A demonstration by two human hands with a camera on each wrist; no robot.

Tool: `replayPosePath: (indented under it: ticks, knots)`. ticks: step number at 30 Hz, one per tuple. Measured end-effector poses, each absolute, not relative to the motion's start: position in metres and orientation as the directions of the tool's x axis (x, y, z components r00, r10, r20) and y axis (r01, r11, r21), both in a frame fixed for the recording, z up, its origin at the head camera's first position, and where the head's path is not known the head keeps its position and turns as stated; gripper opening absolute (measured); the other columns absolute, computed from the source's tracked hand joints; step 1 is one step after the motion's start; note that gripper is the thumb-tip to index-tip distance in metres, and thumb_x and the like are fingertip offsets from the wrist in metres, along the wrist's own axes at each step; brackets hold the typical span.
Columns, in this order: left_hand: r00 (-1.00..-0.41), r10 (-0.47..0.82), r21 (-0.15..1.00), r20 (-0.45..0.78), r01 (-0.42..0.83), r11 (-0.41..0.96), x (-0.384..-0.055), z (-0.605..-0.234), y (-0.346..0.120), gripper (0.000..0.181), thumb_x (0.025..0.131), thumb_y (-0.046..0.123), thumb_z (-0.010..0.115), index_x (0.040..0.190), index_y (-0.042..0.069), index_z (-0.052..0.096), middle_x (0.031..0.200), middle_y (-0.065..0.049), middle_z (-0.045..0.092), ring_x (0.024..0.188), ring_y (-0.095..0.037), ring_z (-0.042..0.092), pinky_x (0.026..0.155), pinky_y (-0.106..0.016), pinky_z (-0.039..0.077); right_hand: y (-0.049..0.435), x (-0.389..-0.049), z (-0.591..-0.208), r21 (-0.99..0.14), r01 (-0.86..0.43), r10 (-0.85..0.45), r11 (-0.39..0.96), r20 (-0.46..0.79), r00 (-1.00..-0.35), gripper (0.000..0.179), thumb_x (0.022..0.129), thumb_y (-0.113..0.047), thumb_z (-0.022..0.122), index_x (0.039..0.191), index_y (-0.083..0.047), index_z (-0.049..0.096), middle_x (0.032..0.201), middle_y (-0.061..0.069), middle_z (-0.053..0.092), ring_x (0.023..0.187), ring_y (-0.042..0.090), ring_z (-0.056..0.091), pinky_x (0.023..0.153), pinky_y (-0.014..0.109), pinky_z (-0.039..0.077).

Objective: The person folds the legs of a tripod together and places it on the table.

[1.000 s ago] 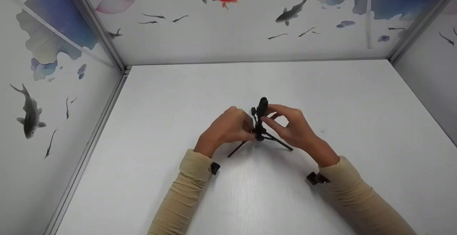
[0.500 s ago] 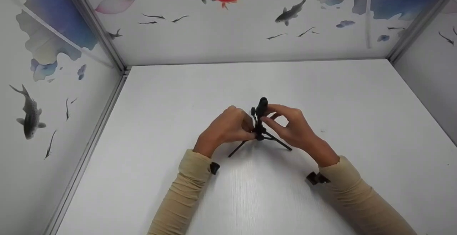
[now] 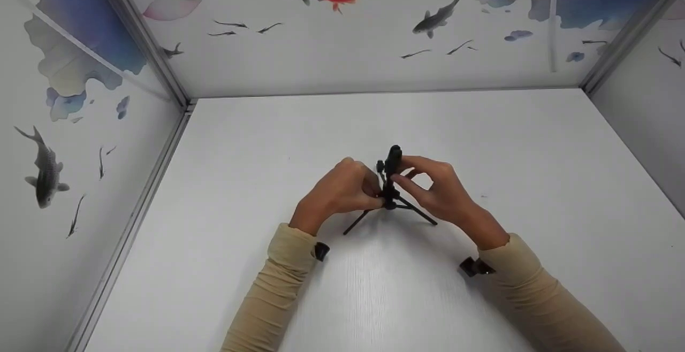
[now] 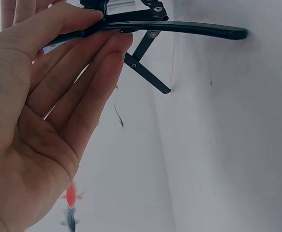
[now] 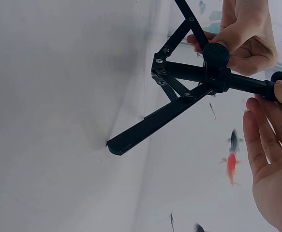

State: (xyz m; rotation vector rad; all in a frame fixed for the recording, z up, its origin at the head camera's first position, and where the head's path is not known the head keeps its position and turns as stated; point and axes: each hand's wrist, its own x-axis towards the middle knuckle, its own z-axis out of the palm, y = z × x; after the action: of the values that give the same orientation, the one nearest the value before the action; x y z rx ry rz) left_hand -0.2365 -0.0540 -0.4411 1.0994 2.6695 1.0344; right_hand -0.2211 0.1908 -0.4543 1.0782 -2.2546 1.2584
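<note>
A small black tripod (image 3: 394, 160) stands upright on the white table with its legs spread. My left hand (image 3: 342, 189) grips it low on the column, where the legs join; in the left wrist view its thumb and fingers close around that part, above a long leg (image 4: 203, 29). A round knob (image 5: 215, 54) sticks out of the collar beside the left fingers. Higher up, my right hand (image 3: 444, 191) pinches the column between thumb and fingers, just below the dark top piece. Hinged braces (image 5: 172, 87) link the legs to the lower column.
The white table (image 3: 257, 138) is enclosed by a left wall (image 3: 69, 170), a back wall (image 3: 353, 58) and a right wall (image 3: 653, 74), printed with fish and lotus. Small black cameras (image 3: 321, 251) sit at both cuffs.
The tips of the tripod's two visible front legs have shifted very slightly toward each other. Both hands keep the same hold and place.
</note>
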Motion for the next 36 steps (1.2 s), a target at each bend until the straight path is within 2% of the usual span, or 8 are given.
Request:
replayPosePath:
  ticks: [19, 36]
  knots:
    - [-0.729, 0.655, 0.602, 0.199, 0.618, 0.506, -0.2362, -0.4414, -0.0551, 0.008, 0.087, 0.022, 0.088, 0.088, 0.015, 0.087, 0.073, 0.01, 0.078, 0.065, 0.001, 0.068, 0.06, -0.018, 0.05, 0.1907, -0.2211, -0.4553, -0.578, -0.752, -0.453, 0.317, 0.605, -0.655, 0.035, 0.1, -0.006, 0.077, 0.134, -0.011, 0.073, 0.116, 0.002, 0.081, 0.105, 0.016, 0.077, 0.086, 0.025, 0.063]
    - [-0.73, 0.647, 0.614, 0.219, 0.619, 0.491, -0.2358, -0.438, -0.0551, 0.01, 0.086, 0.022, 0.089, 0.092, 0.015, 0.088, 0.076, 0.01, 0.08, 0.068, 0.003, 0.072, 0.063, -0.019, 0.054, 0.1921, -0.2211, -0.4549, -0.572, -0.753, -0.445, 0.324, 0.611, -0.655, 0.037, 0.1, -0.006, 0.078, 0.136, -0.013, 0.073, 0.117, 0.001, 0.081, 0.106, 0.015, 0.077, 0.087, 0.026, 0.063]
